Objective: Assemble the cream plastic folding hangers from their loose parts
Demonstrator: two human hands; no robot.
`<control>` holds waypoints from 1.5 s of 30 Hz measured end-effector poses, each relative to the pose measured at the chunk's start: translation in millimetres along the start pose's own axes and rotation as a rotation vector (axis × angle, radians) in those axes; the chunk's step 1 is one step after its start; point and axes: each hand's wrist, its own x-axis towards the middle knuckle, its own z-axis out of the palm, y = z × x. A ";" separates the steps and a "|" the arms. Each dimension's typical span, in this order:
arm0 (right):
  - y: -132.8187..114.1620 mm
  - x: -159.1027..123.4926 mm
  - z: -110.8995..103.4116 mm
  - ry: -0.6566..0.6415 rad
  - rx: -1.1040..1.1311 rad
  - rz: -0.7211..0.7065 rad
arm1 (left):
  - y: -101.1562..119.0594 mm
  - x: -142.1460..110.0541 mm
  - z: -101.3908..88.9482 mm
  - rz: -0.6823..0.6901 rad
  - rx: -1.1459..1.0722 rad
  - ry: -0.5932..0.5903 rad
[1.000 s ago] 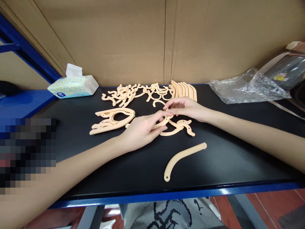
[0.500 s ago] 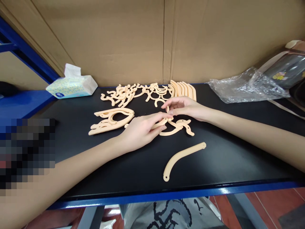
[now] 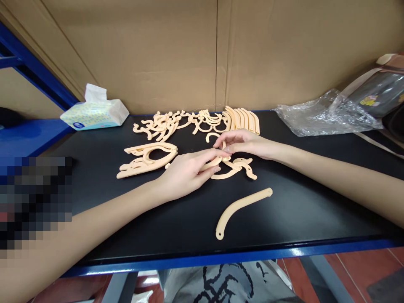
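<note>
In the middle of the black table, my left hand [image 3: 186, 170] is closed on a beige curved hanger arm [image 3: 213, 163], mostly hidden under the fingers. My right hand [image 3: 241, 142] meets it at that arm's right end, pinching a small beige hanger hook piece [image 3: 224, 145], partly covered by the fingertips. Just beyond the hands' near side lie loose curved pieces [image 3: 244, 165] on the tabletop. A single long curved hanger arm [image 3: 241, 207] rests nearer the front edge. Left of my left hand sit folded hangers [image 3: 151, 158].
Along the back lie a heap of hook pieces [image 3: 164, 124] and a row of curved arms [image 3: 241, 119]. A tissue pack [image 3: 96, 114] stands at the back left. Crumpled clear plastic [image 3: 325, 115] and a bag [image 3: 375, 97] occupy the right. Cardboard [image 3: 158, 54] walls the back.
Both hands stay almost in place, still together at the same pieces. The right hand's fingers have shifted very slightly; the view has drifted a little.
</note>
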 end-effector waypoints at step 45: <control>3.5 0.7 -1.1 0.013 0.035 -0.025 | -1.5 -0.4 1.3 -0.017 0.005 0.017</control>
